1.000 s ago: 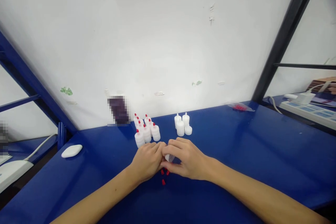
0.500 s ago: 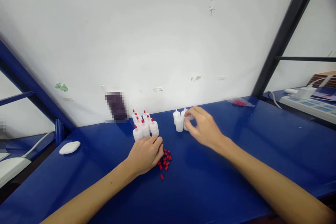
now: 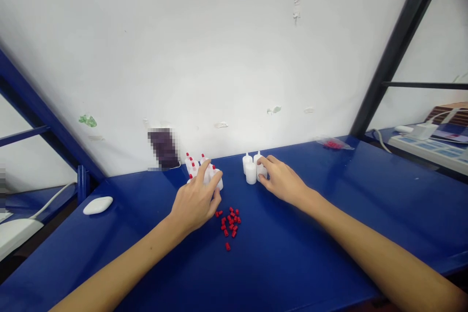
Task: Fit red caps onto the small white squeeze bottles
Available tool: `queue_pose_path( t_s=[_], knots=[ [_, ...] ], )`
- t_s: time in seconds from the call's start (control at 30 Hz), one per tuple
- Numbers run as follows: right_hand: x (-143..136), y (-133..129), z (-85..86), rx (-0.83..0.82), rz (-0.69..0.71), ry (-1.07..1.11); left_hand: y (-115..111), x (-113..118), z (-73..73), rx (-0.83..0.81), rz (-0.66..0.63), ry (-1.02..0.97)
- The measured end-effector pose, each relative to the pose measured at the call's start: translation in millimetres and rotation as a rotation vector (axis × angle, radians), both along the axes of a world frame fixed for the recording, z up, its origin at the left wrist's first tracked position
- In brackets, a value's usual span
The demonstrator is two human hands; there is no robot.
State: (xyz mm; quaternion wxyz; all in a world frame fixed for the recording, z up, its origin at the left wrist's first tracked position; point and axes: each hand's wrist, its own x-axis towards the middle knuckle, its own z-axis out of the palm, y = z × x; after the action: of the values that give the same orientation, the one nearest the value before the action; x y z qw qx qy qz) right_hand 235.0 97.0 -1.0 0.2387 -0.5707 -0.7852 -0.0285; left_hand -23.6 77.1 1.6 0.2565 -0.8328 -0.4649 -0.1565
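Note:
My left hand has its fingers apart over a cluster of white squeeze bottles with red tips, and it covers the nearer ones. Whether its fingertips touch a bottle, I cannot tell. On the blue table, just right of this hand, lie several loose small red caps. My right hand has thumb and fingers closed round a white nozzle bottle, which stands upright and is partly hidden. Beside it stand uncapped white bottles with bare pointed nozzles.
A white oval object lies on the blue table at the left. A pixelated dark rectangle stands by the wall. A clear bag with red pieces lies at the back right. A power strip is beyond the black post.
My left hand has lifted and spread its fingers from beside the red caps to over the red-tipped bottles. My right hand has lowered and closed round a bottle.

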Motion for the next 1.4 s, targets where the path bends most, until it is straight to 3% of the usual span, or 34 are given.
queue_pose_path(
  t_s=[0.13, 0.27, 0.43, 0.6, 0.73, 0.87, 1.0, 1.1, 1.23, 1.4],
  knots=[
    [-1.4, -0.6, 2.4, 0.050, -0.063, 0.071, 4.1, 0.3, -0.3, -0.059, 0.089, 0.072],
    [-3.7, -3.3, 7.4, 0.131, -0.077, 0.184, 6.2, 0.8, -4.4, -0.066, 0.094, 0.121],
    [-15.2, -15.2, 10.5, 0.247, 0.130, 0.242, 8.7, 0.9, -4.2, -0.105, 0.107, 0.080],
    [-29.8, -31.9, 10.9, 0.252, 0.336, 0.191, 10.7, 0.9, -5.8, -0.122, 0.103, 0.081],
    [-36.2, -36.5, 4.4, 0.261, 0.448, 0.256, 11.6, -2.7, -6.5, -0.033, 0.006, 0.028],
    [-40.0, -34.2, -6.8, 0.299, 0.491, 0.303, 10.0, -6.8, -8.0, 0.124, -0.212, -0.148],
    [-39.8, -37.5, -8.2, 0.325, 0.528, 0.423, 3.4, -4.1, -23.6, 0.135, -0.418, -0.352],
    [-38.9, -42.2, -3.4, 0.253, 0.532, 0.435, -3.0, 3.4, -37.3, 0.070, -0.558, -0.380],
    [-41.4, -42.4, -3.8, 0.106, 0.522, 0.364, -8.4, 13.5, -40.8, 0.011, -0.596, -0.482],
    [-47.6, -38.2, -12.3, 0.099, 0.594, 0.460, -8.8, 15.2, -40.0, -0.023, -0.563, -0.456]
  ],
)
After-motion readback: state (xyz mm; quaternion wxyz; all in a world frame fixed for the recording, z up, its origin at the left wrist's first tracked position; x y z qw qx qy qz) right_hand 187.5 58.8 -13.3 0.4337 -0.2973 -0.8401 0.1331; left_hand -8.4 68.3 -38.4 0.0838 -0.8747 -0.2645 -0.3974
